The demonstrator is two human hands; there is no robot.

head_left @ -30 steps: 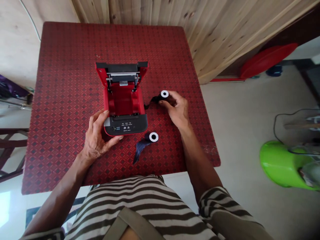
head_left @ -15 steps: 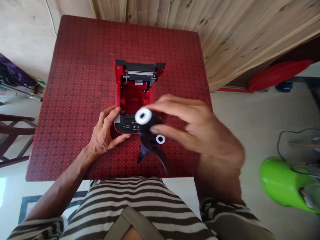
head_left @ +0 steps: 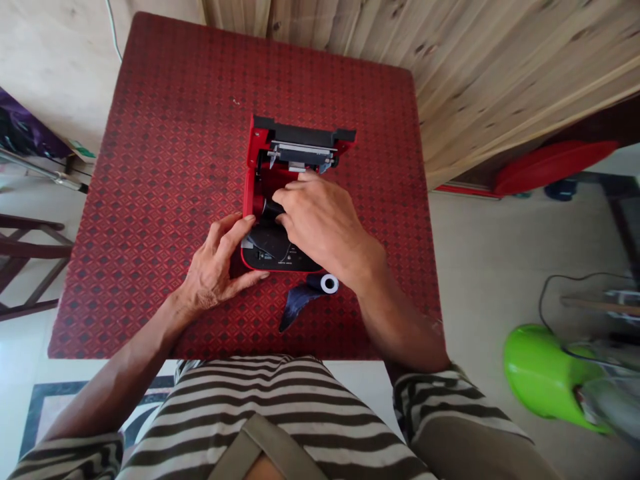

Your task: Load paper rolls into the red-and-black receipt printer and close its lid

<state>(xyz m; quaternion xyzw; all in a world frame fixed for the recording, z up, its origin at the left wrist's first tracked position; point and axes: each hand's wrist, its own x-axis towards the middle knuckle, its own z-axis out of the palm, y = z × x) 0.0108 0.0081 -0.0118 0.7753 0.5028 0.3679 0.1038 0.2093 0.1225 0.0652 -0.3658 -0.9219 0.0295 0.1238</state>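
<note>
Red-and-black device: the open device (head_left: 301, 261) stands on the patterned red table (head_left: 170, 167), its lid (head_left: 306, 138) raised at 12 o'clock, seen from the wearer's side.

Roll in the bay: the inner roll (head_left: 271, 209) lies inside the device, its visible end near the 9 o'clock wall; its dark strip (head_left: 270, 241) spills over the front panel toward 6 o'clock.

Right hand: coming in from 4 o'clock, the right hand (head_left: 320, 217) reaches into the bay with fingers bent, thumb and forefinger at either side of the inner roll; whether they pinch it I cannot tell.

Left hand: at the device's 8 o'clock corner, the left hand (head_left: 215, 260) clasps it, fingertips on the side and thumb along the front edge, the two set apart around the corner.

Spare roll: the outer roll (head_left: 319, 283) lies on the table just off the device at 5 o'clock, its loose tail pointing to about 8 o'clock.

Lid and bay so far: the lid is up and one roll is inside, seemingly midway through being seated; the lid is not yet down, and the strip is not tucked away.

Hard to make out: the right hand covers the roll's 3 o'clock end and much of the bay; the panel markings are too small to read.
</note>
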